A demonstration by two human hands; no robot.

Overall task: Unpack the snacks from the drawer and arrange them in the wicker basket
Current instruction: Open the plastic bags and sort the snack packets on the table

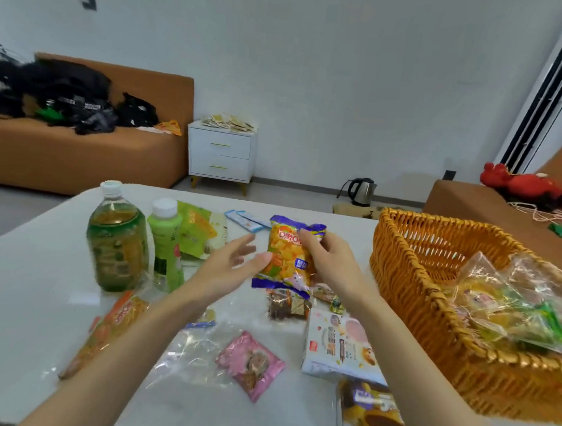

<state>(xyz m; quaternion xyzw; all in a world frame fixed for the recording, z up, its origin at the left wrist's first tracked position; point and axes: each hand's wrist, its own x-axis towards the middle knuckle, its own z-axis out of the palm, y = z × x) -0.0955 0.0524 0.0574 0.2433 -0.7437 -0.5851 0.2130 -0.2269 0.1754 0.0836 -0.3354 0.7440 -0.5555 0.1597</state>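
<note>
My right hand (332, 257) grips an orange and purple chip bag (287, 256) by its right edge, lifted above the white table (18, 290). Beside the bag's lower left corner, my left hand (230, 263) is spread with straight fingers, its thumb tip touching the bag. The wicker basket (412, 294) stands at the right and holds several clear-wrapped snack packs (511, 303). Loose snacks lie on the table below my hands: a pink packet (251, 364), a white box (338, 349), a brown-wrapped cake (286, 306) and a purple pack (374, 410).
Two green drink bottles (117, 241) (165, 243) stand at the left, with green packets (198, 232) behind them. An orange packet (110, 327) lies near my left forearm. Sofas, a white nightstand (222, 152) and a kettle (361, 186) are beyond the table.
</note>
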